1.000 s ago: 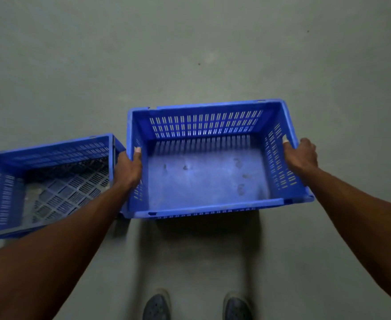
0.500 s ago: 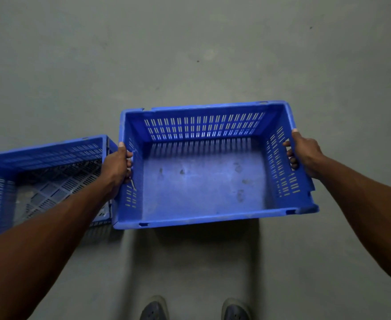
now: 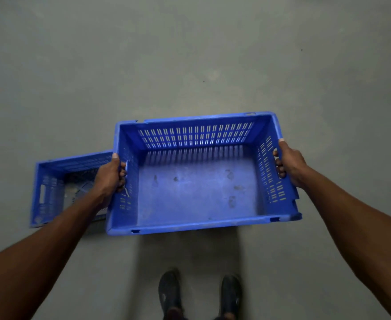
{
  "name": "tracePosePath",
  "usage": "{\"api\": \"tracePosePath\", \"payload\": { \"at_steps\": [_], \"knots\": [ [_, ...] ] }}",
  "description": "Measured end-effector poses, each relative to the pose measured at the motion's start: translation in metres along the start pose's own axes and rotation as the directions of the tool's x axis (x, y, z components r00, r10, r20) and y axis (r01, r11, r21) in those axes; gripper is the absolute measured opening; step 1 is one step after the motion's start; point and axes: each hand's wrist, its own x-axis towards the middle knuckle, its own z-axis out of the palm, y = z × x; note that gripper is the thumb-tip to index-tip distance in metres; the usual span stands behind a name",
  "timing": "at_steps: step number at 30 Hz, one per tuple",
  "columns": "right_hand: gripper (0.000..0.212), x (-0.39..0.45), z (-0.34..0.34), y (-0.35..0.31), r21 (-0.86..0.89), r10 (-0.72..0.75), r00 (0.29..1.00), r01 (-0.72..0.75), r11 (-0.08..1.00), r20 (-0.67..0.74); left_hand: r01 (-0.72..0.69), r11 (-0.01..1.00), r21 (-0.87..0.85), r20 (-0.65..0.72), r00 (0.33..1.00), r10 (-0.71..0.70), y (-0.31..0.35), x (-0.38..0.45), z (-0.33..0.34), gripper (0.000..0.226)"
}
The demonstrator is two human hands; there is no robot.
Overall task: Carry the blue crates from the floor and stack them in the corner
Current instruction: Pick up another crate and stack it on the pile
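Held clear of the grey concrete floor (image 3: 190,54), in front of the person at arm's reach: blue slotted crate (image 3: 197,195), open side up, roughly level, with a shadow cast on the floor beneath its near edge. Gripped at both short ends. Left hand (image 3: 110,177) curled round the left end wall, thumb laid along the top rim, fingers hooked through the handle slot into the interior. Right hand (image 3: 290,162) curled likewise round the right end wall, thumb on the rim, fingers showing through the handle slot. Solid crate bottom marked with several dark smudges; long walls pierced with rows of vertical slots. On the floor to the left, partly hidden behind the left forearm and the held crate: second blue crate (image 3: 51,188), open side up, with a lattice bottom and a handle slot in its left end. Contact between the two crates cannot be determined. Below the held crate, near the bottom edge of the view: two dark shoes (image 3: 170,289).
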Motion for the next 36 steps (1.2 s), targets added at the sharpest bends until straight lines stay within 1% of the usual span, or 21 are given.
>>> {"api": "tracePosePath", "payload": {
  "at_steps": [5, 9, 12, 16, 20, 23, 26, 29, 33, 36],
  "knots": [
    [0.048, -0.113, -0.026, -0.080, -0.010, -0.011, 0.996, 0.012, 1.000, 0.094, 0.024, 1.000, -0.020, -0.002, 1.000, -0.024, 0.084, -0.102, -0.073, 0.043],
    [0.047, -0.206, -0.051, -0.139, -0.012, -0.059, 0.986, 0.062, 0.998, 0.155, 0.020, 0.998, -0.059, -0.016, 1.000, -0.021, 0.139, -0.191, -0.133, 0.042],
    [0.048, -0.278, -0.066, -0.171, -0.010, -0.106, 0.974, 0.110, 0.994, 0.202, 0.005, 0.992, -0.124, -0.062, 0.998, -0.012, 0.168, -0.271, -0.179, 0.041],
    [0.048, -0.367, -0.073, -0.196, -0.047, -0.218, 0.936, 0.239, 0.970, 0.277, -0.064, 0.973, -0.221, -0.177, 0.984, 0.024, 0.174, -0.379, -0.233, 0.039],
    [0.048, -0.446, -0.061, -0.213, -0.076, -0.300, 0.872, 0.354, 0.932, 0.387, -0.114, 0.955, -0.273, -0.368, 0.930, 0.006, 0.148, -0.481, -0.277, 0.041],
    [0.050, -0.493, -0.038, -0.215, -0.104, -0.334, 0.801, 0.437, 0.893, 0.497, -0.137, 0.935, -0.327, -0.497, 0.867, -0.047, 0.110, -0.555, -0.307, 0.041],
    [0.051, -0.544, -0.011, -0.206, -0.126, -0.338, 0.711, 0.513, 0.849, 0.617, -0.169, 0.911, -0.377, -0.617, 0.779, -0.111, 0.063, -0.633, -0.331, 0.043],
    [0.053, -0.599, 0.017, -0.183, -0.141, -0.316, 0.603, 0.588, 0.796, 0.733, -0.198, 0.883, -0.426, -0.718, 0.667, -0.197, 0.006, -0.718, -0.347, 0.045],
    [0.053, -0.681, 0.054, -0.134, -0.139, -0.255, 0.442, 0.683, 0.717, 0.860, -0.245, 0.843, -0.479, -0.803, 0.509, -0.309, -0.078, -0.838, -0.348, 0.046],
    [0.053, -0.751, 0.076, -0.085, -0.105, -0.184, 0.295, 0.745, 0.658, 0.938, -0.301, 0.802, -0.515, -0.839, 0.369, -0.400, -0.143, -0.926, -0.339, 0.048]
  ]
}}
